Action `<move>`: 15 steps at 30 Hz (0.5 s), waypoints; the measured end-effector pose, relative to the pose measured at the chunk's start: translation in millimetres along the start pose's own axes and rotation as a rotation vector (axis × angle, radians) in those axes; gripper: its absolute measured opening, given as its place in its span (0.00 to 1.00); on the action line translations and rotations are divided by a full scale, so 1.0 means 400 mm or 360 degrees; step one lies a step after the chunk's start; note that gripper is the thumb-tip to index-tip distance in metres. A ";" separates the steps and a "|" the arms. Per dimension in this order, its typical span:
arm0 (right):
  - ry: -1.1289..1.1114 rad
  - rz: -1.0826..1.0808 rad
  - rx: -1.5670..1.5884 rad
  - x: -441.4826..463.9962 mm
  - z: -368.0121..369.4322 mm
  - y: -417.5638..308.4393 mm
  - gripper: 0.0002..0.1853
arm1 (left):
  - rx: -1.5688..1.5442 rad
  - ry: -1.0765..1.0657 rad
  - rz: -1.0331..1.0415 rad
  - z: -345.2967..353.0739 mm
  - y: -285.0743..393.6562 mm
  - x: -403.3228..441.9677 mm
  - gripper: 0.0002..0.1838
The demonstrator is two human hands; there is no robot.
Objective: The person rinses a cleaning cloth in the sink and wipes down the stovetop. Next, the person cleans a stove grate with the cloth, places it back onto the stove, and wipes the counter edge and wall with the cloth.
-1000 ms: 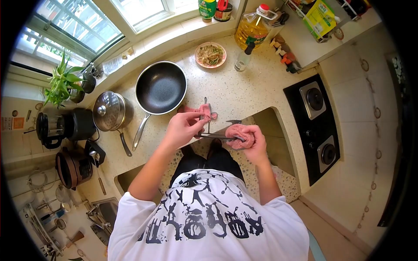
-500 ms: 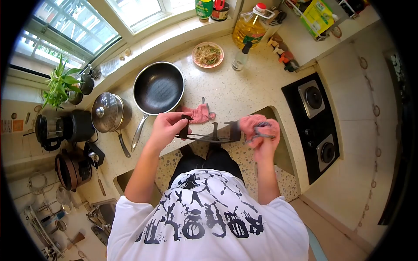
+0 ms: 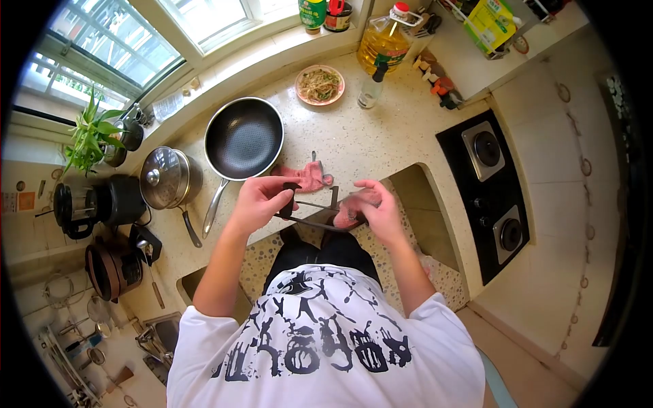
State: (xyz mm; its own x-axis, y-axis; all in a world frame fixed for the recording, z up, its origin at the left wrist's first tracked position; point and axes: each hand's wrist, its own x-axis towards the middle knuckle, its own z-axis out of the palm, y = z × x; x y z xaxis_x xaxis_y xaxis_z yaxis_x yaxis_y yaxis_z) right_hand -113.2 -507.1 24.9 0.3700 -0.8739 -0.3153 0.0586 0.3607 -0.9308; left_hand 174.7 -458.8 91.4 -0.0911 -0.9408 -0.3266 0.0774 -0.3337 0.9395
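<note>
My left hand is closed on one end of a black metal rack with thin bars, held above the counter's front edge. Toward the rack's other end, my right hand grips a pink cloth, which lies against the bars. Motion blurs the cloth and partly the right fingers. The rack's far end is hidden behind cloth and hand. A second pink cloth rests on the counter just beyond the rack, partly covered by my left hand.
A frying pan and a lidded steel pot stand on the left. Farther back are a plate of food, a small bottle and an oil jug. An open cabinet top and a two-plate cooktop lie to the right.
My right hand has moved left with the pink cloth, from beyond the rack's right end to along its bars. My left hand keeps its hold on the rack.
</note>
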 end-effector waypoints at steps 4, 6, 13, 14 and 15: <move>0.0398 -0.0012 0.0503 0.013 0.039 0.021 0.18 | -0.0040 0.0031 0.0020 -0.006 -0.010 -0.004 0.15; 0.0294 -0.0133 0.0312 0.007 0.045 -0.016 0.17 | -0.0046 0.0109 0.0020 0.004 -0.018 -0.013 0.14; -0.0380 0.0228 -0.0019 0.040 -0.006 -0.064 0.17 | 0.0162 -0.0033 0.0069 -0.012 -0.029 -0.014 0.17; -0.0282 0.0182 0.0036 0.048 -0.010 -0.039 0.15 | 0.0129 -0.0026 0.0060 -0.013 -0.027 -0.014 0.17; -0.0185 0.0137 0.0091 0.055 -0.004 -0.021 0.14 | 0.0094 -0.0018 0.0051 -0.013 -0.024 -0.015 0.17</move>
State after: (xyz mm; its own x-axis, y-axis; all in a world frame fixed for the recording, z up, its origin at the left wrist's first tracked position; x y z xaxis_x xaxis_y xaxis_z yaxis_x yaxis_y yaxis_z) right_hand -107.0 -529.8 25.5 0.4806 -0.7964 -0.3672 0.0733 0.4537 -0.8881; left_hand 179.8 -450.3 83.6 -0.1006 -0.9500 -0.2955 0.0217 -0.2990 0.9540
